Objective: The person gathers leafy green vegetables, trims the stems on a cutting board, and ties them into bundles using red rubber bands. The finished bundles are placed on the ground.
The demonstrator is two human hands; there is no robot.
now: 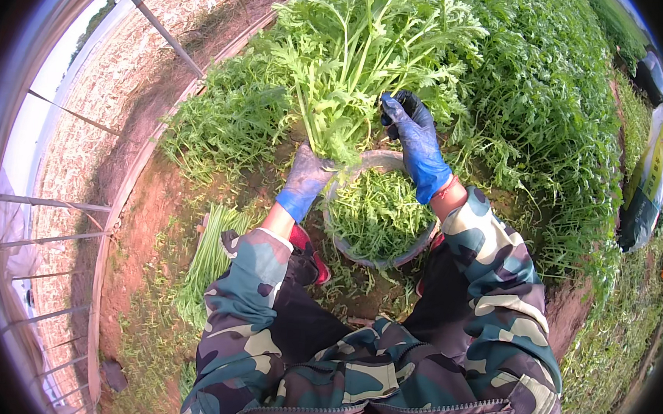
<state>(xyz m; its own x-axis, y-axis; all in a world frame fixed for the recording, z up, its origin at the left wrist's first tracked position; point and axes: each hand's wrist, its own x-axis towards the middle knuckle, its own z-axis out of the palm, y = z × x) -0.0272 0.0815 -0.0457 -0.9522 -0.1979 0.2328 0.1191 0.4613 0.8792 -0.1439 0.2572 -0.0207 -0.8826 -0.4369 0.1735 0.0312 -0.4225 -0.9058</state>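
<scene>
My left hand [309, 174], in a soiled blue glove, is closed around the base of a bunch of leafy greens [354, 72]. The bunch spreads upward and away from me with pale stems and lobed leaves. At the right side of the bunch is my right hand [410, 129], in a blue glove with a dark part over the fingers. Its fingers are curled in at the stems; whether they grip one cannot be told. Below and between both hands a round tub [399, 259] stands on the soil, filled with loose leaves and trimmings [382, 213].
Dense growing greens [542, 106] fill the bed ahead and right. A bundle of cut stalks [214, 257] lies left of my red shoe [319, 266]. A metal frame [155, 22] runs along the left. At the far right are a printed sack [649, 181] and part of a person [651, 76].
</scene>
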